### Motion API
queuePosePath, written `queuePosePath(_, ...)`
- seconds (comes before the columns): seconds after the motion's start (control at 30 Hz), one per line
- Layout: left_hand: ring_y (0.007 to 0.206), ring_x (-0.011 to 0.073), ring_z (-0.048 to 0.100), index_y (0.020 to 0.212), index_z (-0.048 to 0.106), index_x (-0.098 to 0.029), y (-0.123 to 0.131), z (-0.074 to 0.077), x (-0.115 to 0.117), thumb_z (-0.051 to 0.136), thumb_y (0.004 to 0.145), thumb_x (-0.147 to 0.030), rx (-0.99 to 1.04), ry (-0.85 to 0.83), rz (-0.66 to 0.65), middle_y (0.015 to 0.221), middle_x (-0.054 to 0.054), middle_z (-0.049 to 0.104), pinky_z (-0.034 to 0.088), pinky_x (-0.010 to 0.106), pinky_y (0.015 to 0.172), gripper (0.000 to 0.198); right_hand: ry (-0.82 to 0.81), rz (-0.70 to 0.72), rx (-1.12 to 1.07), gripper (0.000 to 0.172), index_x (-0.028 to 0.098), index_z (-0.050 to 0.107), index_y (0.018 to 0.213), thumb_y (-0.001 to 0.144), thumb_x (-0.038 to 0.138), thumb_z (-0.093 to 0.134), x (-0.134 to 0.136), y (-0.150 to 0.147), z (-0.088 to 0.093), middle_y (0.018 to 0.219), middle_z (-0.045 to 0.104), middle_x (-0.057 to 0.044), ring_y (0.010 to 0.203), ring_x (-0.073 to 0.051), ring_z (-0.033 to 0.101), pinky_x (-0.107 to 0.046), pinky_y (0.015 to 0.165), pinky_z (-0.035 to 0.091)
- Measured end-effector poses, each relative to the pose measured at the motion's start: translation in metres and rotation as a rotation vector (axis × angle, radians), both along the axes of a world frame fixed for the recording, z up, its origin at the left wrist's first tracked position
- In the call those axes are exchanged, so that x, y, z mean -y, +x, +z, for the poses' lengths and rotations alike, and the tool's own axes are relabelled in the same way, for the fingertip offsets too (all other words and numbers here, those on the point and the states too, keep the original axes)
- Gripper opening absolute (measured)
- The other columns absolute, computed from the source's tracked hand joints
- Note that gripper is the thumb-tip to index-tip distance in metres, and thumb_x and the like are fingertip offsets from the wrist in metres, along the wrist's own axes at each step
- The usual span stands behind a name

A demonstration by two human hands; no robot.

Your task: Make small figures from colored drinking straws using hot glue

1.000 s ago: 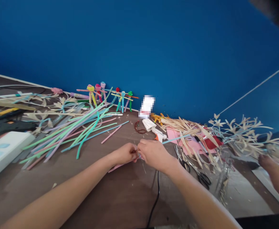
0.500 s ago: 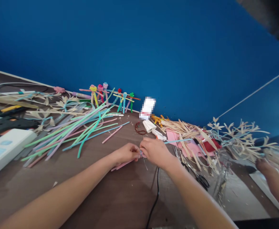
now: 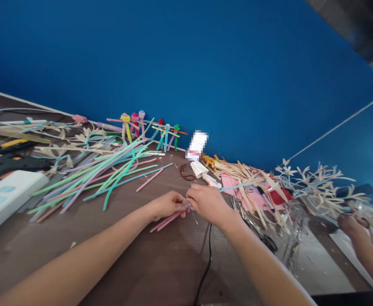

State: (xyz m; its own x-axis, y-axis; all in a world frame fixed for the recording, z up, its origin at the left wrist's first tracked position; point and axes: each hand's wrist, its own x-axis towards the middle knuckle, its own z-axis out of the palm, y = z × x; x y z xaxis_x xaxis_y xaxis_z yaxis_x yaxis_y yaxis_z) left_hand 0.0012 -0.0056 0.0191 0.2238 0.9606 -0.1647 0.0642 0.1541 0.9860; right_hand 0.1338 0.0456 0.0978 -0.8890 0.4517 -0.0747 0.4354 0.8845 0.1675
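Over the middle of the table my left hand [image 3: 169, 205] is closed on a few pink pipe cleaners [image 3: 164, 223], whose ends stick out below it toward the lower left. My right hand [image 3: 207, 204] meets it from the right, fingers pinched together on the other end of the same piece. A small bluish-purple bit shows between the fingertips, mostly hidden by them. Beneath the right fingers hangs a thin, wire-like strand [image 3: 195, 219]. A short loose pink pipe cleaner [image 3: 149, 180] lies just beyond my left hand.
Left of me lie a pile of pastel pipe cleaners [image 3: 109, 178], a white power strip [image 3: 17, 191] and a black glue gun [image 3: 20, 162]. Small pipe-cleaner figures [image 3: 166, 135] stand along the wall. Rightward are dried strips [image 3: 246, 172], scissors [image 3: 269, 243] and another person's hand [image 3: 352, 225].
My hands stay together with only a slight shift. The pink pipe cleaners below my left hand now show more and fan apart slightly. The other person's hand at right has moved a little.
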Motion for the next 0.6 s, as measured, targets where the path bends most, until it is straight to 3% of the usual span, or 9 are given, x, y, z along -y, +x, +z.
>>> queuePosePath(0.6, 0.047, 0.0078, 0.038, 0.064, 0.060, -0.012, 0.0017, 0.0014, 0.0007, 0.052, 0.066, -0.046, -0.001, 0.010, 0.041, 0.052, -0.002, 0.055, 0.026, 0.020, 0.049, 0.035, -0.021, -0.023, 0.005, 0.017, 0.018, 0.056, 0.079, 0.084, 0.025, 0.041, 0.0022, -0.0005, 0.0024, 0.081, 0.057, -0.002, 0.074, -0.012, 0.053, -0.023, 0.058, 0.030)
